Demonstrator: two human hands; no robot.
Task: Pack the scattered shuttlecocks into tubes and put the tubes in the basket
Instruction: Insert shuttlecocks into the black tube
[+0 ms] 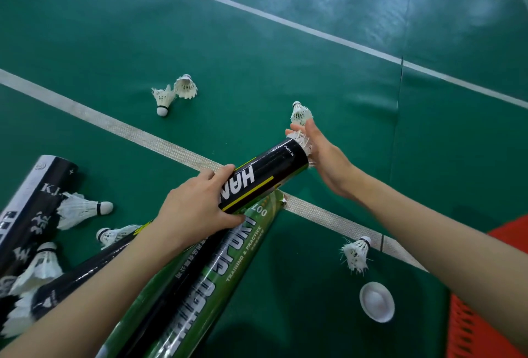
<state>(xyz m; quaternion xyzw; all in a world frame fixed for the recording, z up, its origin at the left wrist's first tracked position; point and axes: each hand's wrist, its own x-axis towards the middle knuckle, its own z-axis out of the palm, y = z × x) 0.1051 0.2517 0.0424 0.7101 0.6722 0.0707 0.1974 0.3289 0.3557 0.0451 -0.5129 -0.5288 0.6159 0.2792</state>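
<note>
My left hand [197,206] grips a black tube with yellow stripes [271,172], held slanted above the green court floor. White feathers of a shuttlecock [301,142] stick out of its far open end. My right hand [323,157] is at that mouth, fingers straight against the feathers. Another shuttlecock [300,113] lies on the floor just beyond my fingertips. Two shuttlecocks [174,93] lie farther left, one [355,253] near my right forearm, and several at the left by the tubes. The orange basket [480,323] is at the lower right.
A green tube [217,280] and a long black tube [94,269] lie under my left arm. A black and white tube [31,206] lies at the far left. A white tube cap [377,302] sits on the floor beside the basket. White court lines cross the floor.
</note>
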